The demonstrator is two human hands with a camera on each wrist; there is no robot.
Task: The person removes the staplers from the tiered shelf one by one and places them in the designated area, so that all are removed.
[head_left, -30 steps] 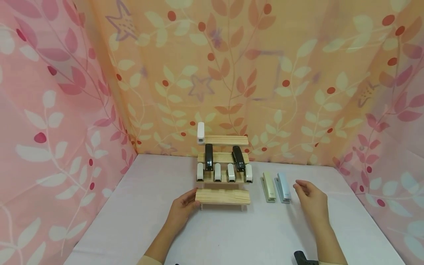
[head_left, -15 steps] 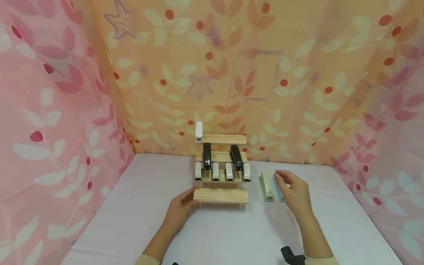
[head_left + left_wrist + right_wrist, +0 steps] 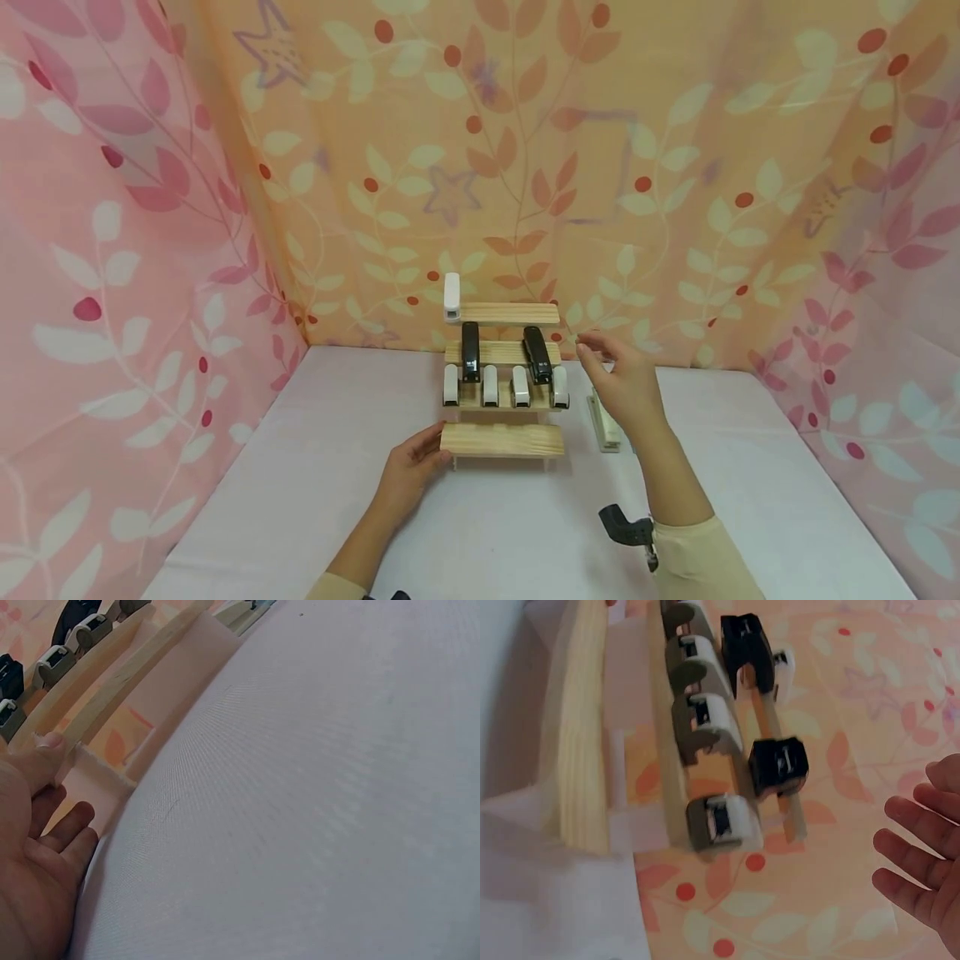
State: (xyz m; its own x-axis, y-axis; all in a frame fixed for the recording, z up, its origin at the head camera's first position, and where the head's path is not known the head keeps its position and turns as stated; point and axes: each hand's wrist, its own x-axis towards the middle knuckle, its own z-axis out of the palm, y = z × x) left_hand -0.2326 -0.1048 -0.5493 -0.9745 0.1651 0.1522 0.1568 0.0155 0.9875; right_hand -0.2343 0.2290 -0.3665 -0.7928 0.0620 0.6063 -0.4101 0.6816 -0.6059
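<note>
A stepped wooden rack (image 3: pixel 502 440) stands on the table; my left hand (image 3: pixel 408 473) grips the left end of its lowest shelf. In the left wrist view, the thumb of that hand (image 3: pixel 37 855) rests at the shelf's edge (image 3: pixel 120 682). My right hand (image 3: pixel 624 385) hovers just right of the upper shelves with nothing in it, its fingers loosely bent. The right wrist view shows this hand (image 3: pixel 930 847) apart from the staplers. Below it lies a pale green stapler (image 3: pixel 605 429); the blue stapler is almost wholly hidden by my right forearm.
Several white staplers (image 3: pixel 491 386) sit in a row on the second shelf. Two black staplers, left (image 3: pixel 470 352) and right (image 3: pixel 537 354), stand above them, and one white stapler (image 3: pixel 452 296) is at the top left. Patterned cloth (image 3: pixel 420 167) surrounds the table (image 3: pixel 315 467).
My right hand has moved left and away from me, from beside the blue stapler, across it, to near the rack's upper right. My left hand keeps its hold on the shelf end.
</note>
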